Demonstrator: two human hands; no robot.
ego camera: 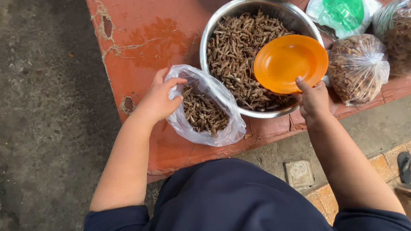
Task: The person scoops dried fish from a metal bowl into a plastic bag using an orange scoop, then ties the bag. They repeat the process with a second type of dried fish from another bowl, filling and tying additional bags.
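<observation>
Nearest you, your left hand [158, 99] gripped the rim of the clear plastic bag [206, 108], fingers curled over its left edge and thumb beneath, pinching the film so that the mouth stood open and faced up and to the right, toward the bowl. The bag lay partly filled with small dried brown fish at the near edge of the red table [144, 37], touching the near-left wall of the steel bowl [210, 24]. Beyond and to the right, your right hand [315, 101] clamped the near rim of the orange plate [289, 62], thumb on top and fingers closed underneath; the plate was tilted over the right part of the bowl, above the heap of dried fish [234, 51]. The bag's mouth therefore lay to the left of the plate and nearer to you, across the bowl's near rim. Farther off, at the right, stood tied bags of dried goods [358, 67] and a green-lidded packet [344, 12].
</observation>
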